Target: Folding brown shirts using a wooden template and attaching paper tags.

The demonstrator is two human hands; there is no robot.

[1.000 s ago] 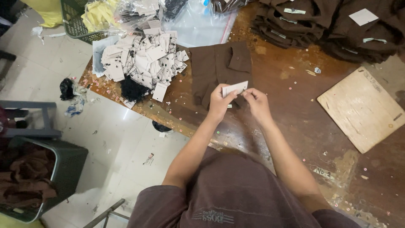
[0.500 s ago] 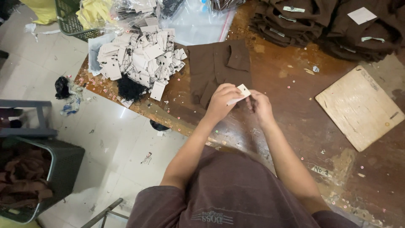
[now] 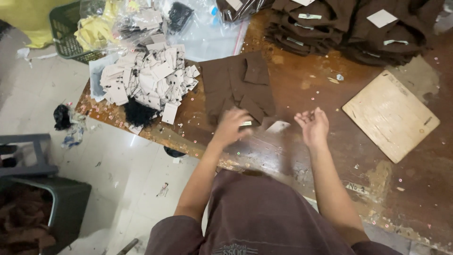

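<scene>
Working over a folded dark brown garment (image 3: 238, 87) near the front edge of the worn, stained wooden surface (image 3: 302, 156).

The left hand (image 3: 232, 126) was blurred at the garment's near edge, fingers curled over a small pale tag (image 3: 246, 123); whether it truly gripped the tag could not be told. The right hand (image 3: 312, 126) hovered just above the surface, palm up, fingers loosely spread and holding nothing. A white paper card (image 3: 278, 126) lay flat between the two hands. A heap of white paper tags (image 3: 148, 80) sat towards the left edge, a pale square wooden board (image 3: 389, 115) towards the right edge, and stacks of folded brown garments (image 3: 349, 28) along the far edge.
</scene>
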